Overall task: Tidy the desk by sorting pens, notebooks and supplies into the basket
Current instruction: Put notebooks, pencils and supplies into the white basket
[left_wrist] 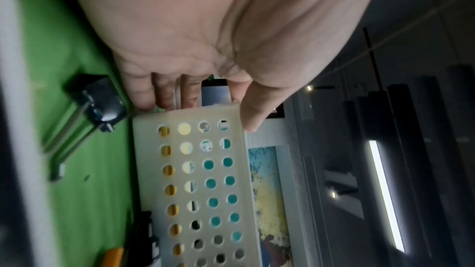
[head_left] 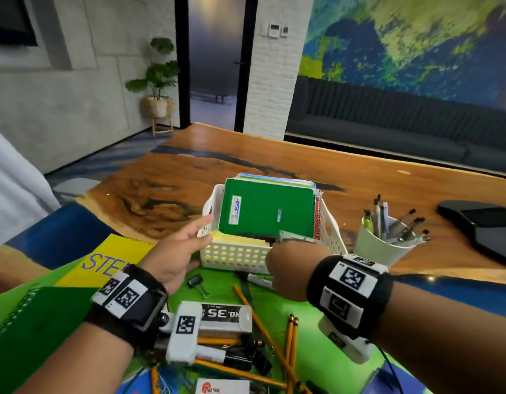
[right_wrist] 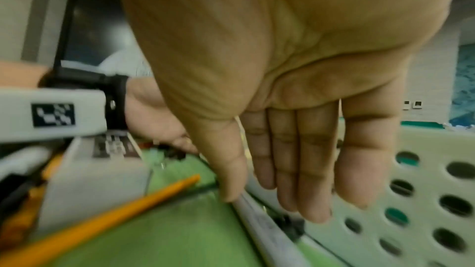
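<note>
A white perforated basket (head_left: 234,257) stands mid-table with green notebooks (head_left: 268,209) upright in it and a yellow pad in front of them. My left hand (head_left: 207,228) is open, its straight fingers touching the basket's (left_wrist: 195,190) left corner, thumb by the rim. Just in front of the basket my right hand (head_left: 277,268) points down, open. In the right wrist view its (right_wrist: 272,204) thumb tip touches a grey marker (right_wrist: 264,224) lying along the basket's (right_wrist: 424,190) front wall. The same marker (head_left: 257,280) shows partly under that hand.
On the green mat (head_left: 226,288) lie a black binder clip (head_left: 196,281), a staple box (head_left: 226,317), several yellow pencils (head_left: 291,345) and more clips. A yellow notebook (head_left: 109,260) and a green spiral notebook (head_left: 38,317) lie left. A white cup (head_left: 385,243) of pens stands right.
</note>
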`<action>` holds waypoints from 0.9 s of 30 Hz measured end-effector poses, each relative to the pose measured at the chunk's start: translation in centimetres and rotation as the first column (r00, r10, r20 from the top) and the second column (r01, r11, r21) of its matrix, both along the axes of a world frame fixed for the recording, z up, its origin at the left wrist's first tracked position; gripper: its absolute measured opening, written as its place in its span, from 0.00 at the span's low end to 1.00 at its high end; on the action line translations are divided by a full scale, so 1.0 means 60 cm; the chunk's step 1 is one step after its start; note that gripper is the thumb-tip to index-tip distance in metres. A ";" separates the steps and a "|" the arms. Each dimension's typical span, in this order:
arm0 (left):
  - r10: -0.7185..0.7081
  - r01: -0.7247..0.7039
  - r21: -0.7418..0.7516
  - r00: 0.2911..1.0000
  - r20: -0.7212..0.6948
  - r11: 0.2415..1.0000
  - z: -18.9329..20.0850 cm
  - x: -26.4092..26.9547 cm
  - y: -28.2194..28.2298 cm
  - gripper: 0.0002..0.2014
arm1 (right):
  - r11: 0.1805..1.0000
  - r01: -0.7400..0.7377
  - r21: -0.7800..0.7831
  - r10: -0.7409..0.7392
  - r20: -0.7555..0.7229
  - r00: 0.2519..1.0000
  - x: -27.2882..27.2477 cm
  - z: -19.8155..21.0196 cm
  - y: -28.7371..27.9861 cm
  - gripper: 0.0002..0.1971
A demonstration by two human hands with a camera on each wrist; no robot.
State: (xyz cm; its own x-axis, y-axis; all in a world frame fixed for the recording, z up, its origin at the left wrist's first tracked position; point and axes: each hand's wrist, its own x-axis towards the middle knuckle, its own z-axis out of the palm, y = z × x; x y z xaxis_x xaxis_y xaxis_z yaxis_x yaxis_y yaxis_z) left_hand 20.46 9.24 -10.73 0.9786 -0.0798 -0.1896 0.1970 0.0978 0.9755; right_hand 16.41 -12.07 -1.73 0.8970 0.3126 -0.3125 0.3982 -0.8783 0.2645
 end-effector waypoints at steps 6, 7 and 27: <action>0.015 -0.009 -0.150 0.999 0.036 0.989 -0.011 0.002 -0.002 0.21 | 0.995 -0.027 -0.094 0.026 -0.015 1.000 0.011 -0.009 0.006 0.07; 0.021 -0.014 -0.173 0.999 0.037 0.985 -0.010 0.000 -0.003 0.22 | 0.993 -0.053 -0.101 0.053 -0.003 0.999 0.014 -0.001 0.002 0.07; 0.002 0.009 -0.190 0.998 0.058 0.982 -0.005 -0.004 -0.004 0.22 | 0.999 -0.042 -0.002 0.042 0.106 0.993 0.059 0.127 -0.059 0.15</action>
